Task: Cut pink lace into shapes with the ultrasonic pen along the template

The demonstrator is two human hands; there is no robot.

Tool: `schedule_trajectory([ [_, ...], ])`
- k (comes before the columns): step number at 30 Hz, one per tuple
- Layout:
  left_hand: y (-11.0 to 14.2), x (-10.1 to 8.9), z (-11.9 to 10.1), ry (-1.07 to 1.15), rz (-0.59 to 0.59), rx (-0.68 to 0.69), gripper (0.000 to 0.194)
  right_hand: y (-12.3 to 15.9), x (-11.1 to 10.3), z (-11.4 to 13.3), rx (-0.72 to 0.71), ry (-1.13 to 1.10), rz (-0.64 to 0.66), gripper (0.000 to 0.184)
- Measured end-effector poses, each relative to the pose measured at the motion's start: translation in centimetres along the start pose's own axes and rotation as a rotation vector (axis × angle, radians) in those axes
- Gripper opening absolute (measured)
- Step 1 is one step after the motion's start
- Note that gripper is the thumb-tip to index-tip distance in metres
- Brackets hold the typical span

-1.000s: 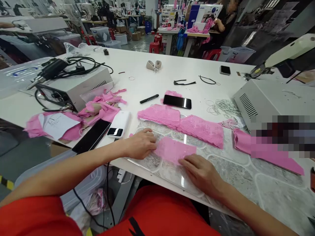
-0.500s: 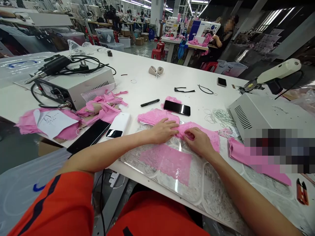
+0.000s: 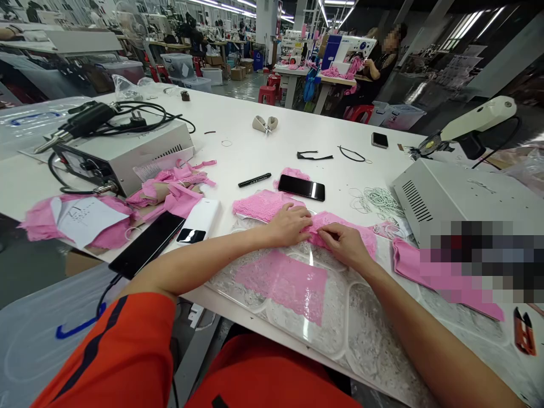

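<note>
My left hand rests on a piece of pink lace fabric, its fingers spread out over the cloth. Close to its fingertips, my right hand pinches the lace between thumb and fingers. More of this lace extends to the right, past the right hand. Nearer to me, a flat pink lace panel shows at the clear, ribbed plastic sheet or lid; I cannot tell whether it lies on or under it. A black phone lies just beyond the lace, partly over another pink scrap.
At left, a grey box carries a black-handled tool, with pink bundles beside it. A black tablet-like slab, white device and marker lie around. Right stand another grey machine, folded pink cloth and red-handled snips.
The view has shifted slightly. My left hand's fingers have slid a little to the right along the lace, nearer the right hand. My right hand stays pinched on the cloth.
</note>
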State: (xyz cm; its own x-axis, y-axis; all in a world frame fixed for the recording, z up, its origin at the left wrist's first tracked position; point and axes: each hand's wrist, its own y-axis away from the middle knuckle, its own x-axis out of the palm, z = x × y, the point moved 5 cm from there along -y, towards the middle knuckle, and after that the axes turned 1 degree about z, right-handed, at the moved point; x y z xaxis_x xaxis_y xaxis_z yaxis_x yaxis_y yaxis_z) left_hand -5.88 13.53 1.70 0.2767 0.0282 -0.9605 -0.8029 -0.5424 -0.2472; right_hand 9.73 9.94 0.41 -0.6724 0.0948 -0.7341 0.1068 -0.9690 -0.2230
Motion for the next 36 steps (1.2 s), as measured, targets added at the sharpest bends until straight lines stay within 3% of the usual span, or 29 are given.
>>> schedule_trajectory([
  [11, -0.4, -0.4, 0.0, -0.009, -0.064, -0.013, 0.020, -0.1, -0.2, -0.2, 0.048, -0.075, -0.010, 0.027],
  [25, -0.2, -0.3, 0.3, -0.009, -0.059, -0.093, 0.026, 0.4, -0.6, -0.8, 0.165, -0.214, -0.128, 0.029],
  [36, -0.8, -0.7, -1.2, 0.092, -0.053, -0.112, 0.017, 0.4, -0.3, -0.6, 0.167, -0.246, -0.106, 0.026],
])
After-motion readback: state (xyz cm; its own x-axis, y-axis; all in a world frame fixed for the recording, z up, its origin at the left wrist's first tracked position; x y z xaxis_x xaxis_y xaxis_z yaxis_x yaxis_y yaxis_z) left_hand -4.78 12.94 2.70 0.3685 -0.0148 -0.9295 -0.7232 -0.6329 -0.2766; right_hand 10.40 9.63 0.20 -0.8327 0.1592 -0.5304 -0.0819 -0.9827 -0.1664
